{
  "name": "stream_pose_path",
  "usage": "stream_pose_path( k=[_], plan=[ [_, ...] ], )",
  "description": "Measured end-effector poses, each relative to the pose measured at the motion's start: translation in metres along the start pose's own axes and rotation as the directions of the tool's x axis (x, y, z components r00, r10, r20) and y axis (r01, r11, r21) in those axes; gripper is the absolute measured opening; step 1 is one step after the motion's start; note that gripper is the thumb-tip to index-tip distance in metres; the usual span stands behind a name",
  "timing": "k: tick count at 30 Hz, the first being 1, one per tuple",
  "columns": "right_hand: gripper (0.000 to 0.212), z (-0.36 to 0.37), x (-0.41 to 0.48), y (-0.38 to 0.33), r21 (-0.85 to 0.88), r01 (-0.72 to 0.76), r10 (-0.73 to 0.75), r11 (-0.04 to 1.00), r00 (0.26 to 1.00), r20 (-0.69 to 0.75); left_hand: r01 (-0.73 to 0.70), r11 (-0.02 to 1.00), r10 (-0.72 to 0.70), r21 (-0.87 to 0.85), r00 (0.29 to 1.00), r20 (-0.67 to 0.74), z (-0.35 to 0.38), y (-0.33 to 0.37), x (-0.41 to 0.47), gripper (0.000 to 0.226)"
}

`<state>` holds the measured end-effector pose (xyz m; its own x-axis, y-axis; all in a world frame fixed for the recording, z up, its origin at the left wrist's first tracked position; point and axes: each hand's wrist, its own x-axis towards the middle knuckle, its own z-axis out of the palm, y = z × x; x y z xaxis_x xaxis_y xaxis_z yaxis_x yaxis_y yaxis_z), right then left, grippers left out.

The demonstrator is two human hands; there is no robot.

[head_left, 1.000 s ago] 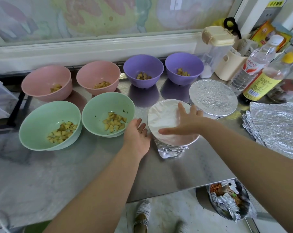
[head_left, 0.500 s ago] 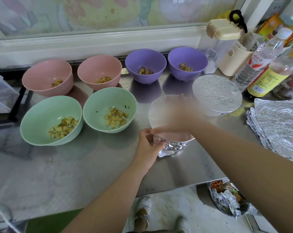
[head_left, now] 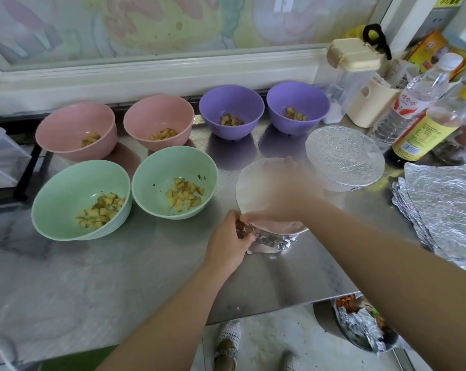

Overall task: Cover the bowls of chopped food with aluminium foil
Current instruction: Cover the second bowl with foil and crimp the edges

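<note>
Here, L hand pinched crinkled silver foil skirt at 7 o'clock of round foil-topped bowl; R hand, blurred, lay spread flat on top.

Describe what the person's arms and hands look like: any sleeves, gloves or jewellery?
No gloves on the left hand or the right hand. The left forearm and right forearm are uncovered to the frame's edge: no sleeve, watch or bracelet shows. No ring is visible on the left hand; the right hand is too blurred to tell.
</note>
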<state>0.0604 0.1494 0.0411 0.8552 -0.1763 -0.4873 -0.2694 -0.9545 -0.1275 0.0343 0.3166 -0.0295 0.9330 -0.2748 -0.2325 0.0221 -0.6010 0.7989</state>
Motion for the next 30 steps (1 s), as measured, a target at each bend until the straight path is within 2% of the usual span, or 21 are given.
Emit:
stream_pose_path(
  k=[2, 4, 7, 11, 16, 18, 20, 23, 27, 30],
  plan=[
    [0.151, 0.0, 0.0, 0.0, 0.001, 0.003, -0.003, 1.0, 1.0, 0.002, 0.022, 0.999, -0.021, -0.028, 1.0, 0.023, 0.0, -0.001, 0.003, 0.021],
    [0.151, 0.0, 0.001, 0.0, 0.003, 0.003, -0.003, 1.0, 1.0, 0.004, 0.094, 0.975, -0.081, -0.201, 0.994, 0.072, -0.002, -0.003, 0.004, 0.018],
    [0.151, 0.001, 0.001, 0.0, 0.0, 0.003, -0.003, 1.0, 1.0, 0.006, 0.25, 0.831, -0.201, -0.497, 0.968, 0.15, -0.002, -0.001, 0.001, 0.015],
    [0.151, 0.002, 0.001, 0.0, -0.006, -0.001, 0.001, 1.0, 1.0, 0.012, 0.341, 0.739, -0.316, -0.581, 0.937, 0.148, 0.003, 0.005, 0.005, 0.018],
    [0.151, 0.002, 0.002, 0.0, -0.028, -0.004, 0.004, 1.0, 1.0, 0.001, 0.486, 0.382, -0.476, -0.786, 0.832, 0.284, 0.0, 0.024, 0.015, 0.026],
    [0.151, 0.003, 0.002, 0.0, -0.029, -0.003, 0.003, 1.0, 1.0, -0.005, 0.487, 0.183, -0.567, -0.854, 0.762, 0.313, 0.003, 0.033, 0.016, 0.027],
    [0.152, 0.004, 0.002, 0.0, -0.023, -0.006, 0.006, 1.0, 1.0, -0.007, 0.477, -0.009, -0.639, -0.879, 0.673, 0.372, 0.009, 0.04, 0.015, 0.02],
    [0.153, 0.004, 0.002, 0.0, -0.008, -0.008, 0.008, 1.0, 1.0, -0.004, 0.46, -0.16, -0.684, -0.873, 0.587, 0.434, 0.021, 0.045, 0.012, 0.008],
    [0.151, 0.004, 0.004, 0.0, -0.016, -0.012, 0.012, 1.0, 1.0, -0.011, 0.408, -0.258, -0.599, -0.876, 0.644, 0.476, 0.028, 0.054, 0.016, 0.03],
    [0.152, 0.006, 0.004, 0.0, -0.02, -0.011, 0.011, 1.0, 1.0, -0.02, 0.444, -0.257, -0.515, -0.859, 0.689, 0.51, 0.019, 0.054, 0.019, 0.042]
  ],
)
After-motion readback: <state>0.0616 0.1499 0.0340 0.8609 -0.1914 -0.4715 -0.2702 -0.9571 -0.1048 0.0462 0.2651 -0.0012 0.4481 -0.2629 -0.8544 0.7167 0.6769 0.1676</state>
